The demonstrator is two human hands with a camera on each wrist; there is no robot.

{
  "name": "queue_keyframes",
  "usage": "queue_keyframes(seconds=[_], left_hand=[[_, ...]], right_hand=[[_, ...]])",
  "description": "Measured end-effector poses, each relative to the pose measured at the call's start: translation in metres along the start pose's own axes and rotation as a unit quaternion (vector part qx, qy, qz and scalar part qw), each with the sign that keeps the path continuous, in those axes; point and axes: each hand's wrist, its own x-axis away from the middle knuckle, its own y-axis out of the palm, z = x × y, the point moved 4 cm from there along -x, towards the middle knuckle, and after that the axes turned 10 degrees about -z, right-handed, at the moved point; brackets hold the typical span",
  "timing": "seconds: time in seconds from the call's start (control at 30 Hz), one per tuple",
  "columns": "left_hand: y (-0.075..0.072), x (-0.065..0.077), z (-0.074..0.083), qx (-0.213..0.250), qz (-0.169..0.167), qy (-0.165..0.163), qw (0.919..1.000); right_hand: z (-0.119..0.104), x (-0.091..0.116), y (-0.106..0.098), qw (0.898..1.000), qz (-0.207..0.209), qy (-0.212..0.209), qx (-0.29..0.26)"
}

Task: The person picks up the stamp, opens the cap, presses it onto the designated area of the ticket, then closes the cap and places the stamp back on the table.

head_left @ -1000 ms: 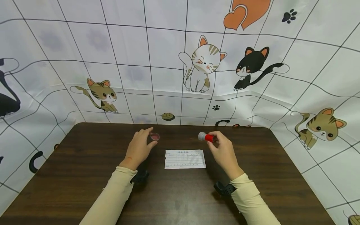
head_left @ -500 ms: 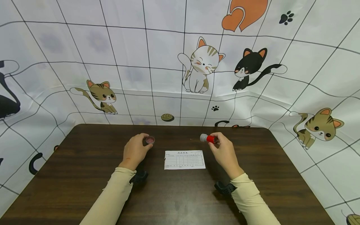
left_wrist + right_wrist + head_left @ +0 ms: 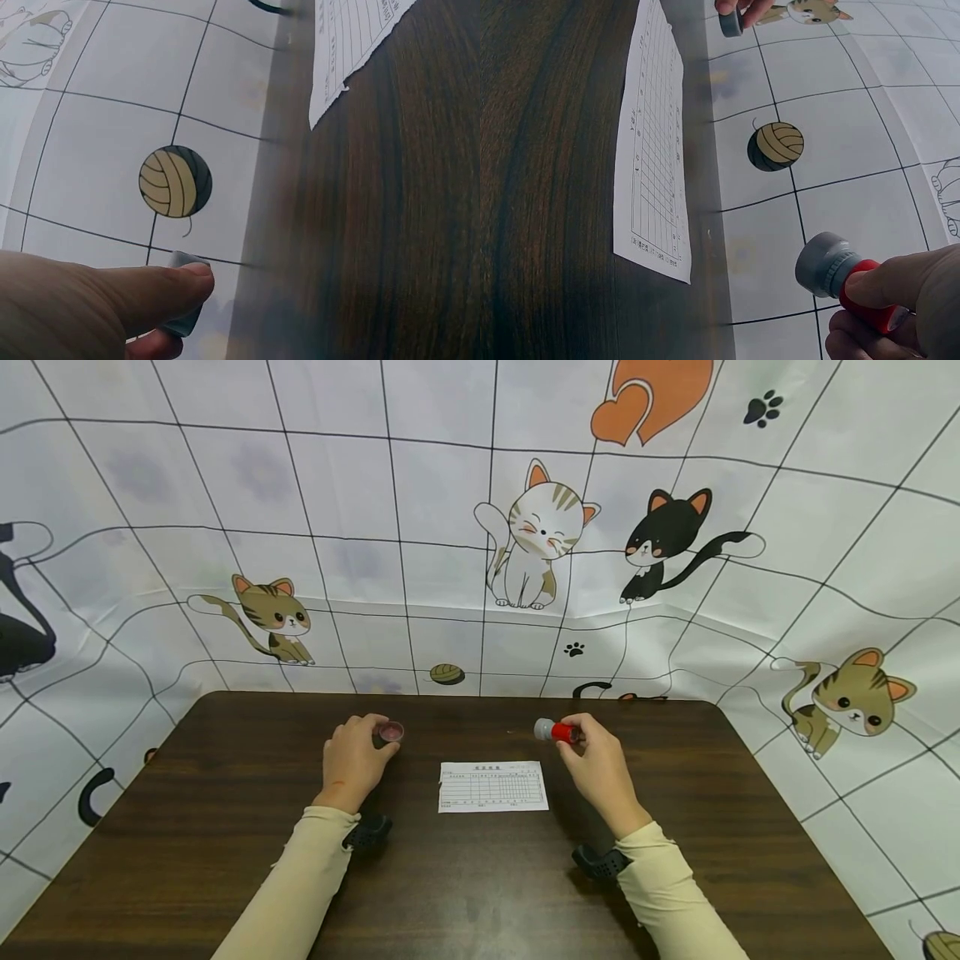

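My left hand [image 3: 351, 764] pinches a small round grey cap [image 3: 392, 732] with a dull red inside, its open face showing upward in the head view. In the left wrist view, the thumb lies against the side of the cap [image 3: 183, 324]. My right hand [image 3: 602, 768] grips a round stamp by its red handle [image 3: 868, 294], thumb on top and fingers curled beneath. The stamp's wide grey head [image 3: 823, 262] points left, toward the other hand. Between the hands and nearer to me lies a white printed form [image 3: 493, 787] with a ruled table.
The dark wooden table [image 3: 480, 877] runs back to a white sheet [image 3: 345, 485] printed with cats and grid lines, which rises behind and at both sides. A black band [image 3: 367, 832] sits on the left wrist and another [image 3: 600, 862] on the right.
My left hand has drawn the cap to the left, farther from the stamp. The right hand with the stamp has stayed nearly in place, and the form lies where it was.
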Motion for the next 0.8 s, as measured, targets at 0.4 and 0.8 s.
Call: queue_keyframes(seconds=[0.4, 0.8], left_hand=[[0.0051, 0.0000, -0.0024, -0.008, -0.014, -0.004, 0.9999], [0.0100, -0.0006, -0.0078, -0.015, -0.034, -0.015, 0.9992]], right_hand=[[0.0010, -0.0002, 0.0001, 1.000, 0.002, 0.002, 0.001], [0.0013, 0.0000, -0.0006, 1.000, -0.003, 0.005, 0.002]])
